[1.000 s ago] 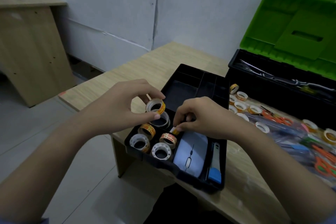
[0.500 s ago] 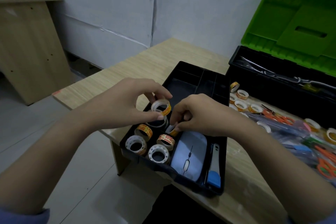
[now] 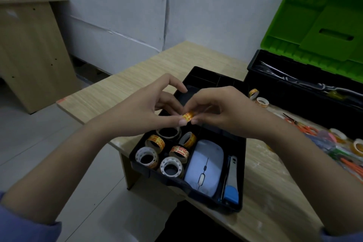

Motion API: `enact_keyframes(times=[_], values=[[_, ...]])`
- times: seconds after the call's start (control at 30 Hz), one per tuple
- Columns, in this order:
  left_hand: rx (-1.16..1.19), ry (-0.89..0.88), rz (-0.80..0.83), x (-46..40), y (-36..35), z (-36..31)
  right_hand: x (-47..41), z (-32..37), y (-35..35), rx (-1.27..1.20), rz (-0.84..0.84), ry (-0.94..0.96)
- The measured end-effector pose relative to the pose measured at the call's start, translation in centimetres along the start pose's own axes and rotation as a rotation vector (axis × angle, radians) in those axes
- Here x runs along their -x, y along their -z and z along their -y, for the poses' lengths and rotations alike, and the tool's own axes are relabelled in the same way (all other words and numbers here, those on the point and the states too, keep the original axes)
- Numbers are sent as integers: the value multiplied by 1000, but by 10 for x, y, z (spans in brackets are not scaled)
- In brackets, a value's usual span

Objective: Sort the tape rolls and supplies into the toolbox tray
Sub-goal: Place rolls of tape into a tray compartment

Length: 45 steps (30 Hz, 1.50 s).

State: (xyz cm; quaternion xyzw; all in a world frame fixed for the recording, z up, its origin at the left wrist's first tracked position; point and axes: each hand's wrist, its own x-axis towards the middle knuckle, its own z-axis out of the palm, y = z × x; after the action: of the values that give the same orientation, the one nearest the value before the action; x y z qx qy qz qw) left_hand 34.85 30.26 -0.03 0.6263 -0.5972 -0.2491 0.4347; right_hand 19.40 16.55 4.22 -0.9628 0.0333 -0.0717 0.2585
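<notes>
Hovering above the middle of the frame, the left hand (image 3: 145, 110) and the right hand (image 3: 222, 112) met over the black toolbox tray (image 3: 242, 173), and together they pinched one small orange-printed tape roll (image 3: 188, 116) between thumb and fingertips. The left thumb lay under the roll with the forefinger arched high and free; the right fingers curled in around the roll's other side. The roll hung clear of the tray, above its middle part.

Below the hands, in the tray's lower-left compartment, six more rolls sat close together: a large clear roll (image 3: 169, 132) at the top, an orange roll leaning beside it (image 3: 189, 139), another orange roll (image 3: 156, 142) to the left, a red-lettered roll (image 3: 179, 153), and two white-cored rolls (image 3: 147, 158) (image 3: 171, 167) nearest the lower edge. To their right a pale computer mouse (image 3: 205, 165) lay lengthwise, and right of that, in a narrow slot, a utility knife with a blue end (image 3: 232, 180).

The tray rested on a wooden table (image 3: 121, 86). At the right of the frame stood the open toolbox (image 3: 306, 92) with its green lid (image 3: 318, 23) raised, and loose tape rolls (image 3: 262, 102) and orange-handled scissors (image 3: 306, 128) lay scattered in front of it.
</notes>
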Motion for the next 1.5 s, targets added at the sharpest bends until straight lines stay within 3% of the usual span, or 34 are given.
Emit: enact_keyframes(times=[0.13, 0.3, 0.6, 0.93, 1.13, 1.3, 1.5], values=[[-288, -8, -37, 2, 11, 4, -7, -1, -1, 245, 107, 93], [-558, 25, 70, 1, 14, 8, -13, 8, -12, 539, 305, 164], [-690, 19, 121, -4, 4, 1, -22, 17, -14, 773, 406, 162], [-614, 16, 172, -7, 4, 1, -15, 2, -9, 374, 334, 69], [-444, -11, 136, -8, 5, 2, 9, -2, -15, 286, -27, -131], [-449, -14, 198, -15, -1, 0, 12, 3, -28, 344, 125, -322], [-466, -11, 219, -21, -6, 1, -10, 3, -17, 205, 301, -414]])
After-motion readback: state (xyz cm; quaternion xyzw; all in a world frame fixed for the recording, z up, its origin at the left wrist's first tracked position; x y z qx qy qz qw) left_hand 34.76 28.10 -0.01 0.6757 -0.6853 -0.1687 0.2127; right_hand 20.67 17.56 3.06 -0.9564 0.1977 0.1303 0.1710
